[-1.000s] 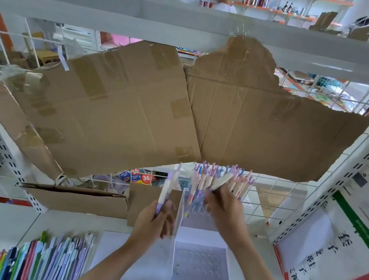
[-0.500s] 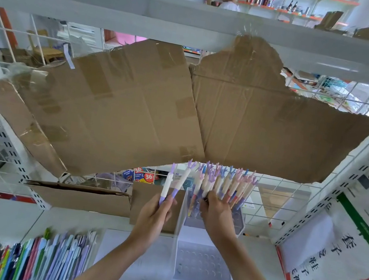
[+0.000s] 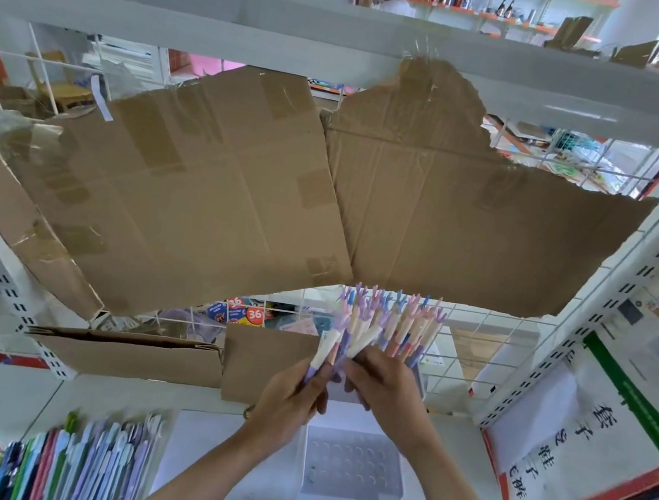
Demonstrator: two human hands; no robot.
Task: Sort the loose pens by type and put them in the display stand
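A clear tiered display stand [image 3: 352, 467] with round holes stands on the white shelf in front of me. Its top tier holds several pastel pens [image 3: 397, 326] upright, with purple, pink and blue caps. My left hand [image 3: 291, 400] grips two pastel pens [image 3: 326, 349] pointing up, just left of the stand's top tier. My right hand [image 3: 386, 383] pinches a cream pen [image 3: 365, 338] that leans across toward the ones in my left hand. The lower tiers of the stand show bare holes.
Torn cardboard sheets [image 3: 241, 191] hang on the wire grid behind the stand. A row of many coloured pens [image 3: 44, 459] lies at the lower left. A printed sign [image 3: 591, 446] leans at the right. People stand beyond the top shelf [image 3: 355, 31].
My left hand has moved right with its pens, up against the stand. My right hand has come back from the standing pens and now pinches one pen beside the left hand.
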